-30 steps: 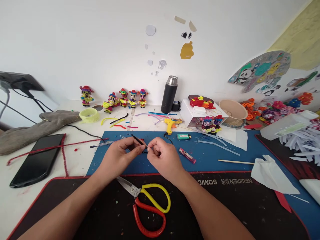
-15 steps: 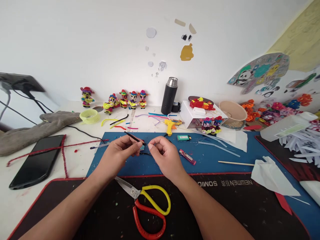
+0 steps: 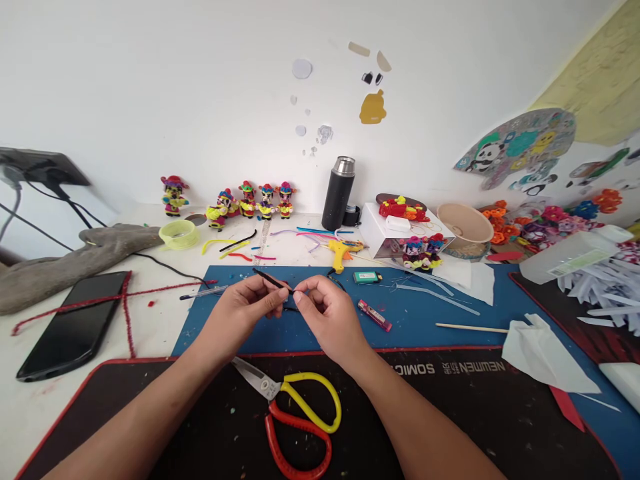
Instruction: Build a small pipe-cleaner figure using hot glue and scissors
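A short black pipe cleaner slants down to the right over the blue mat. My left hand pinches it between thumb and fingers. At its lower right end, the closed thumb and forefinger of my right hand grip the tip, and both hands' fingertips almost meet. Below the hands lie scissors with one yellow and one red handle, blades pointing up-left. Another thin dark piece shows partly behind the fingers; its kind is unclear.
Behind the mat lie a yellow glue gun and loose coloured pipe cleaners. A green lighter and a pink lead case are right of my hands. A phone lies left; small figurines and a black flask stand behind.
My right fingertips have come left onto the end of the black pipe cleaner, closing the gap between the hands. The pipe cleaner has shifted slightly right and down.
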`<action>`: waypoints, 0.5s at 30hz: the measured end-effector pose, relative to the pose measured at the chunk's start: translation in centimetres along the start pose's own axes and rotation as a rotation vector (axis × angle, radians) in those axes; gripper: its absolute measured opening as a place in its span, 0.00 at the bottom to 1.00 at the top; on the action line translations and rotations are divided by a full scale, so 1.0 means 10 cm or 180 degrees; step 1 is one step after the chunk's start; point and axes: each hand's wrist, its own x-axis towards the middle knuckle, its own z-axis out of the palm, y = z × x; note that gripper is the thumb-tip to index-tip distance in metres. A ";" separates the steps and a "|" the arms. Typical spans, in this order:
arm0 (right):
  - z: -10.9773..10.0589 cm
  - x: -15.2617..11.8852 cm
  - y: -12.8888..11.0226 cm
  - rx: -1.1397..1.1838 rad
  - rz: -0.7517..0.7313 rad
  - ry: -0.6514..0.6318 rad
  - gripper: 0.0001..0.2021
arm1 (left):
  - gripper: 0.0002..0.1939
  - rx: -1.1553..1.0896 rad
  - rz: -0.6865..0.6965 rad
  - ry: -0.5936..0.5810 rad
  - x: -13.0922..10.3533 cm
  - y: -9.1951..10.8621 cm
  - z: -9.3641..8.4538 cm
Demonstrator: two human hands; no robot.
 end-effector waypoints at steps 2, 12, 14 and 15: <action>0.00 0.00 -0.01 -0.0002 0.0004 0.0014 0.09 | 0.18 0.0032 0.0000 -0.0009 0.00 0.00 0.00; 0.01 0.00 -0.03 0.0134 0.0035 0.0135 0.10 | 0.13 0.0022 -0.0009 -0.0308 0.01 0.00 -0.01; 0.01 0.00 -0.03 0.0142 0.0038 0.0124 0.10 | 0.13 -0.0025 -0.0028 -0.0262 0.01 0.00 -0.01; 0.01 0.00 -0.03 0.0141 0.0037 0.0115 0.10 | 0.13 -0.0053 -0.0047 -0.0239 0.01 0.00 -0.01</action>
